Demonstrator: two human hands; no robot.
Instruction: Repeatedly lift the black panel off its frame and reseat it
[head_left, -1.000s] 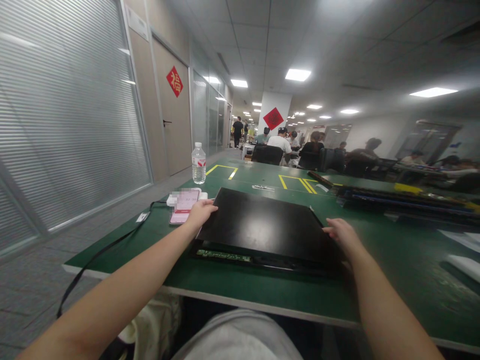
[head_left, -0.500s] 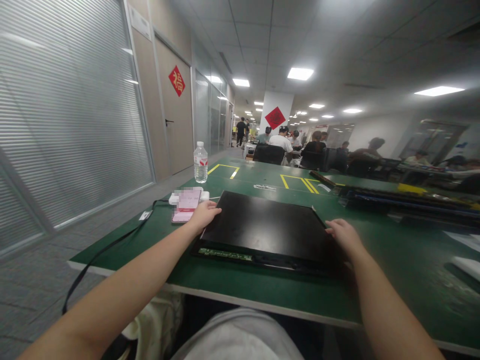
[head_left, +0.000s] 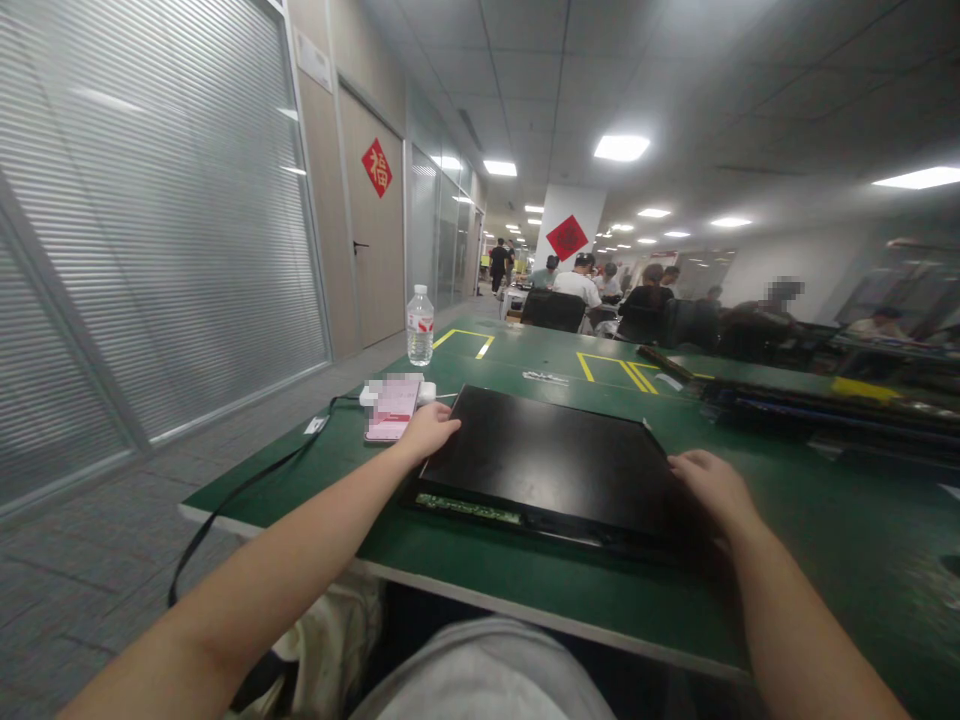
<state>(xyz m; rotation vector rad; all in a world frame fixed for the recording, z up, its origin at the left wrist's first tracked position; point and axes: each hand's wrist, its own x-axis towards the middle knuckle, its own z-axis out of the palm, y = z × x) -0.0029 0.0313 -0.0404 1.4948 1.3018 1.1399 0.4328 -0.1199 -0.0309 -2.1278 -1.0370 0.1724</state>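
Note:
A flat black display panel (head_left: 555, 450) lies on the green table (head_left: 480, 575) in front of me. Along its near edge shows a strip of green circuit board (head_left: 469, 508). My left hand (head_left: 430, 430) grips the panel's left edge, fingers curled at the upper corner. On the opposite side, my right hand (head_left: 712, 482) holds the right edge, its fingers pinched together there. Both hands have their thumbs partly hidden. Just beyond my left hand rests a phone (head_left: 393, 412) with a pinkish screen, beside a white power strip (head_left: 427, 392).
A water bottle (head_left: 420, 326) stands at the table's far left. A black cable (head_left: 255, 475) hangs over the left edge. Dark long parts (head_left: 795, 405) are piled at the right. Yellow tape (head_left: 607, 358) marks the far tabletop. Several people sit in the background.
The whole view has shifted, so the table and its things appear slightly farther right. Both hands stay at the panel's edges, and the panel looks nearly unmoved on the table.

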